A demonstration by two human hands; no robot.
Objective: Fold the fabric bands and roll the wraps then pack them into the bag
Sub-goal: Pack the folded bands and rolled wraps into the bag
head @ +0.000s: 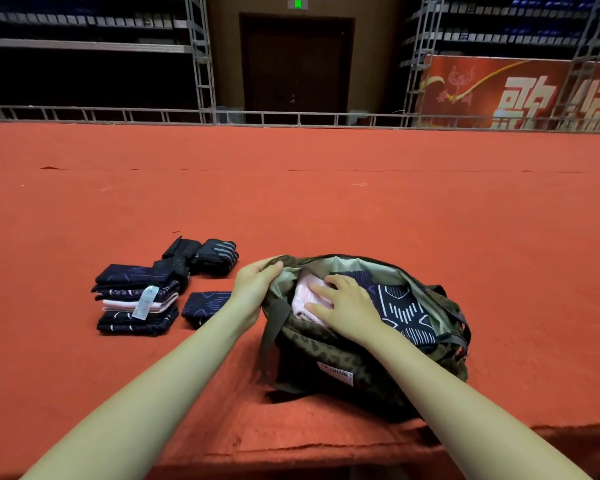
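Olive leopard-print bag [329,355], pale pink band [307,299] and white-lined navy band [404,311] inside, on red-orange cloth [291,202]

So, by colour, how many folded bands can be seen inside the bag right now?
Pink band: 1
Navy patterned band: 1
Total visible in the bag: 2

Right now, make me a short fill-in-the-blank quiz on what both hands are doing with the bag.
1. The left hand grips the bag's ____.
2. The right hand presses a ____ band inside the bag.
3. The stack lies to the ____ of the bag.

Missing words: rim; pink; left
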